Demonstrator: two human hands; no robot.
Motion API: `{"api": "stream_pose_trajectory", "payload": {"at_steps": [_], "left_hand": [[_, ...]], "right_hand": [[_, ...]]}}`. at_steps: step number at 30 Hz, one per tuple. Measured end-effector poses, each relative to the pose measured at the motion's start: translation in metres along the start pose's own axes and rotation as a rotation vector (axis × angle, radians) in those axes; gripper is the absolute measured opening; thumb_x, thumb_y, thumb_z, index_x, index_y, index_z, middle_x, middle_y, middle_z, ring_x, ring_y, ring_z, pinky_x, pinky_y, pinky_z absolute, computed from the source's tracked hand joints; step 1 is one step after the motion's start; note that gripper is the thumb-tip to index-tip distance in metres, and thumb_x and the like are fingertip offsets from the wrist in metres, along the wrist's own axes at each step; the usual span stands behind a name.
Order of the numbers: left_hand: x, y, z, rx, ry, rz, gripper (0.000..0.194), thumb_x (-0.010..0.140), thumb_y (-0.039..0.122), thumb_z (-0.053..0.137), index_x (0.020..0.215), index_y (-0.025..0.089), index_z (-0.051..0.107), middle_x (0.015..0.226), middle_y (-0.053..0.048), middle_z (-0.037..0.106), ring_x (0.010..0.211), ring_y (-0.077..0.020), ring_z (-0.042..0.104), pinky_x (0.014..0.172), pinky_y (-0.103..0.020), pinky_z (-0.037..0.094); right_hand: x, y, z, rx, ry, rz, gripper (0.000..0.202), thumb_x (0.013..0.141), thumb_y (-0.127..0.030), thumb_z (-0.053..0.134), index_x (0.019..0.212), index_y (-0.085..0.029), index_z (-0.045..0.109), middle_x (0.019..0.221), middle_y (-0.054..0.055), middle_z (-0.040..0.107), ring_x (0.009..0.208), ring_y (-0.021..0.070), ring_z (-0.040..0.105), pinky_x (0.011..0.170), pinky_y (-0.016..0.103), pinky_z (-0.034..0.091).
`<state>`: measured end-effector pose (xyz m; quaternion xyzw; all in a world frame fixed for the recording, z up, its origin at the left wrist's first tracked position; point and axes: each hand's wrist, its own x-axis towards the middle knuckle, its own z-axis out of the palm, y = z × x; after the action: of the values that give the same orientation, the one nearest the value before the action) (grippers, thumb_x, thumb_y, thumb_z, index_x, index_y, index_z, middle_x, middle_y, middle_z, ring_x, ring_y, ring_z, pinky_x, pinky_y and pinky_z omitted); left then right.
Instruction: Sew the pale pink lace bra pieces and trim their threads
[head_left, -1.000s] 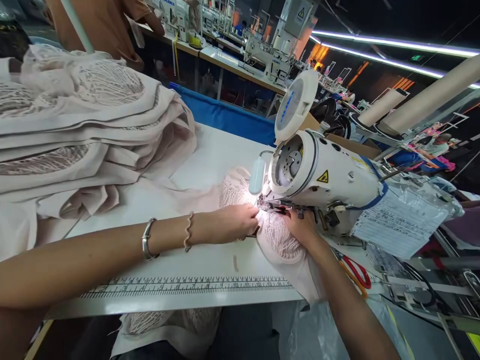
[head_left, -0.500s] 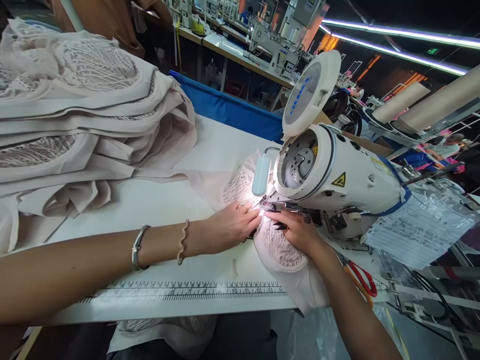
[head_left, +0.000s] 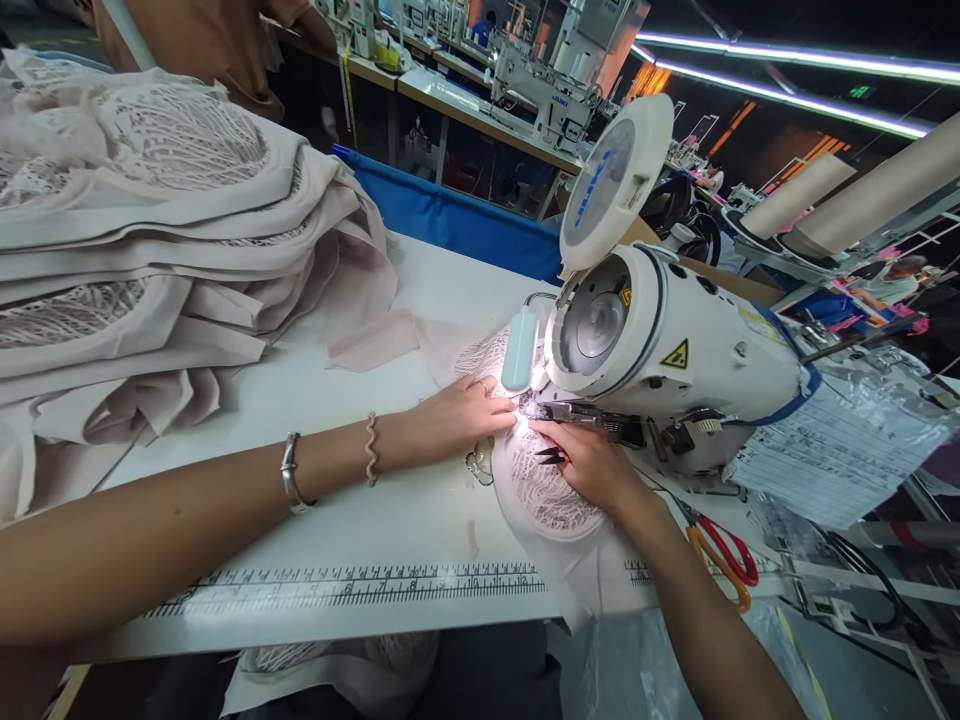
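A pale pink lace piece [head_left: 551,490] lies under the needle area of a white sewing machine [head_left: 697,340], partly on the table and hanging over its front edge. My left hand [head_left: 457,415], with a ring, has its fingers together on the fabric left of the lit needle area. On the right, my right hand [head_left: 589,460] presses the lace beside the presser parts, with small black-tipped snippers [head_left: 551,456] held in it. A pale blue lamp [head_left: 519,350] hangs above the fabric. The needle tip is lost in glare.
Stacked beige lace pieces [head_left: 187,220] cover the table's left side. Red and orange-handled scissors [head_left: 724,555] lie right of my right hand. A printed ruler [head_left: 345,588] runs along the front edge. Behind are a blue cloth [head_left: 457,215] and a person in brown [head_left: 187,50].
The lace piece has shifted slightly left and its far tail lies differently. My left hand has drawn back a little, uncovering a metal part. The machine's round inner part now looks blurred.
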<state>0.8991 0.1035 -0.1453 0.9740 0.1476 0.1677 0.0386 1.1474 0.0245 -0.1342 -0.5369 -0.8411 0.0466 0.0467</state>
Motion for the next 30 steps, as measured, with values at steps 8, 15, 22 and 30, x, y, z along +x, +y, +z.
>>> {"api": "stream_pose_trajectory", "payload": {"at_steps": [8, 15, 22, 30], "left_hand": [[0.004, 0.008, 0.001, 0.127, 0.045, -0.018, 0.028, 0.095, 0.001, 0.039, 0.086, 0.016, 0.061, 0.093, -0.008, 0.063, 0.078, -0.0185, 0.049, 0.075, -0.035, 0.038], [0.000, 0.066, 0.018, 0.255, -0.060, -0.178, 0.037, 0.100, 0.041, 0.046, 0.097, 0.007, 0.060, 0.093, -0.018, 0.063, 0.086, -0.0297, 0.057, 0.074, -0.044, 0.047], [-0.001, 0.064, 0.026, 0.228, -0.038, -0.149, 0.038, 0.099, 0.023, 0.041, 0.125, -0.004, 0.049, 0.120, -0.030, 0.059, 0.114, -0.0382, 0.057, 0.099, -0.054, 0.043], [-0.006, 0.046, 0.029, 0.066, 0.021, -0.091, 0.028, 0.097, 0.018, 0.042, 0.118, 0.005, 0.055, 0.113, -0.022, 0.062, 0.112, -0.0342, 0.056, 0.094, -0.052, 0.047]], "right_hand": [[0.007, -0.009, 0.000, 0.051, -0.021, 0.148, 0.016, 0.087, -0.016, 0.050, 0.090, -0.024, 0.063, 0.089, 0.002, 0.067, 0.077, 0.0170, 0.059, 0.066, 0.025, 0.041], [0.003, -0.001, 0.016, 0.104, 0.116, 0.282, 0.011, 0.086, -0.022, 0.052, 0.081, -0.022, 0.061, 0.074, 0.000, 0.061, 0.067, 0.0153, 0.056, 0.062, 0.023, 0.041], [-0.008, -0.010, 0.007, -0.022, 0.116, 0.073, 0.064, 0.073, 0.003, 0.043, 0.123, -0.030, 0.066, 0.093, 0.000, 0.066, 0.085, 0.0128, 0.061, 0.065, 0.019, 0.043], [-0.008, -0.010, 0.008, -0.106, 0.097, 0.072, 0.060, 0.077, 0.000, 0.045, 0.123, -0.031, 0.067, 0.096, 0.000, 0.067, 0.081, 0.0133, 0.059, 0.062, 0.022, 0.041]]}}
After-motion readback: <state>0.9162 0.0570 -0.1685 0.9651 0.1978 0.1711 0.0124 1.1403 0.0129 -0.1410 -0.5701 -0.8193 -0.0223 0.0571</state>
